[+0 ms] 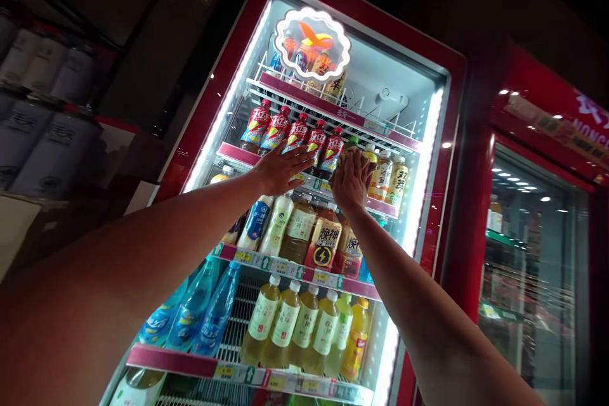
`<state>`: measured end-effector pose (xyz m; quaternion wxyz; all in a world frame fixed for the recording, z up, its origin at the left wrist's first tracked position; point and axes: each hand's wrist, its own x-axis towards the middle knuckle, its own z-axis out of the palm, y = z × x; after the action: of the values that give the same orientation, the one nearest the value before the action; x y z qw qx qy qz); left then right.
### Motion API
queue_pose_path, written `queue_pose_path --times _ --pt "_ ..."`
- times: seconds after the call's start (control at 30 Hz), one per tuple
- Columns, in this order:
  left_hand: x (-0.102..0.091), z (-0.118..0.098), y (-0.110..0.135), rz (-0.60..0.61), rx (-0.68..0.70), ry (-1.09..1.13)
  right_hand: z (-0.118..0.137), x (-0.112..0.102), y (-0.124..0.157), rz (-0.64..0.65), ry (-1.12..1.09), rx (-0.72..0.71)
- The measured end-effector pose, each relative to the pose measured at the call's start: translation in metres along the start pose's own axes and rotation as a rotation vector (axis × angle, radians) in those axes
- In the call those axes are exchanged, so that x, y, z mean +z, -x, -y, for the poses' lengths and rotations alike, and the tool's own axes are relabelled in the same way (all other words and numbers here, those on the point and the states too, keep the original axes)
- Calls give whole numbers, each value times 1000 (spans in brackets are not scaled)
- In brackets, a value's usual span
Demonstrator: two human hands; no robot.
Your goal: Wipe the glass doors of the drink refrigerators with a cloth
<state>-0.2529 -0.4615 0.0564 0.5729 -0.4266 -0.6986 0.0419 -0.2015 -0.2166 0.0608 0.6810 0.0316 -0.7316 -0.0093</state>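
Both my arms reach up to the glass door (394, 108) of a lit, red-framed drinks cooler. My left hand (281, 170) lies with fingers stretched out against the glass, in front of a row of red-capped bottles (295, 133); nothing shows in it. Higher on the right arm's side, my right hand (351, 183) presses a crumpled brownish cloth (367, 168) to the door. Part of the cloth is hidden under the fingers. Behind that hand stand pale-labelled bottles (382, 174) on the same shelf.
Lower shelves hold blue bottles (202, 307) and pale yellow-green drinks (288, 323). A glowing scalloped sign (311, 44) is at the door's top. Another red cooler (533, 203) stands right. Stacked white containers (45, 133) are in the dark at left.
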Motion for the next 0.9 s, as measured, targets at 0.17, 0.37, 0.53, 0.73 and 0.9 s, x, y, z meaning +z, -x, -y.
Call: queue_pose_path --times 0.17,0.37,0.53,0.73,0.9 --pt "-6 6 9 10 -9 -17 -1 -10 5 72 85 -217" --pt "-18 15 21 50 -26 -56 19 2 -9 1 50 -1" --pt "-22 26 27 68 -38 -68 49 10 -8 51 44 -212" --pt "-28 45 42 105 -60 -76 41 5 -14 56 17 -172" --pt "-30 63 58 120 -100 -71 68 23 -18 -17 7 -53"
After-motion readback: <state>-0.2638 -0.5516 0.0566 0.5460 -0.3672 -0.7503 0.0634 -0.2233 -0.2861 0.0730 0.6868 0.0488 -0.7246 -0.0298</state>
